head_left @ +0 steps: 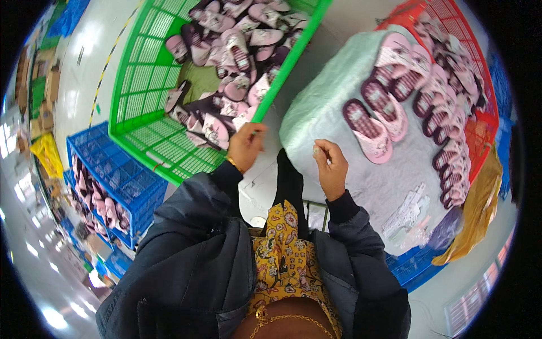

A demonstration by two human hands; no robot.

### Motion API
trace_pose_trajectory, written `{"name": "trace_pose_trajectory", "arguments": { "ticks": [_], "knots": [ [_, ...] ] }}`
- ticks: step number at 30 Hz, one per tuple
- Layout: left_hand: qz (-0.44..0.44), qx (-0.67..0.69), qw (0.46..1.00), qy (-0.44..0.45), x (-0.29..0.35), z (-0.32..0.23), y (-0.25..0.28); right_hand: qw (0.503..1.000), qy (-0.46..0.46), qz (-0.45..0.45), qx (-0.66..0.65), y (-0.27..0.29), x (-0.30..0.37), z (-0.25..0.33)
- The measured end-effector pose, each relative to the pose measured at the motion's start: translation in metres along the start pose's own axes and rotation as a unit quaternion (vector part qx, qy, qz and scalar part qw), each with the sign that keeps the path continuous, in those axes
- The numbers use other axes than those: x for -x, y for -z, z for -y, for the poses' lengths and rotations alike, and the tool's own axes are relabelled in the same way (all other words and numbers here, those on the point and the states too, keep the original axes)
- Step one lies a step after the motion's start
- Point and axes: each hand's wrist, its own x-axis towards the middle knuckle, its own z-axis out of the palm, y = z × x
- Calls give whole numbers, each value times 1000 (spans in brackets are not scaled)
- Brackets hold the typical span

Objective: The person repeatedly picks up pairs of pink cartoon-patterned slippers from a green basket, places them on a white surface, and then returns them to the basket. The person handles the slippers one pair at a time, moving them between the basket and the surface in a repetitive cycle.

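Note:
My left hand [247,146], loosely closed with its fingers curled, hovers by the rim of a green plastic basket [127,133]; no held thing shows in it. My right hand [331,168] is at the near edge of a table with a pale cloth cover [316,113]. Its thumb and forefinger are pinched, and whatever lies between them is too small to make out. To its right, several pink slippers with dark checked insoles rest on the cloth, among them a front slipper [370,133]. The green basket holds a loose heap of pink slippers [234,53].
A red basket [480,138] with more slippers stands beyond the table's right side, by a row of stacked slippers [451,161]. White tags [409,209] and clear plastic lie at the table's near right. Blue crates [113,164] with slippers stand at left.

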Motion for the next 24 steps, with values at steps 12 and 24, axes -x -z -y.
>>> {"name": "trace_pose_trajectory", "arguments": {
  "ticks": [12, 24],
  "knots": [
    [-115, -255, 950, 138, 44, 203, 278, 949, 98, 270, 128, -300, -50, -12],
    [-24, -215, 952, 215, -28, 304, 236, 938, -50, 35, 340, -354, -142, -193]
  ]
}}
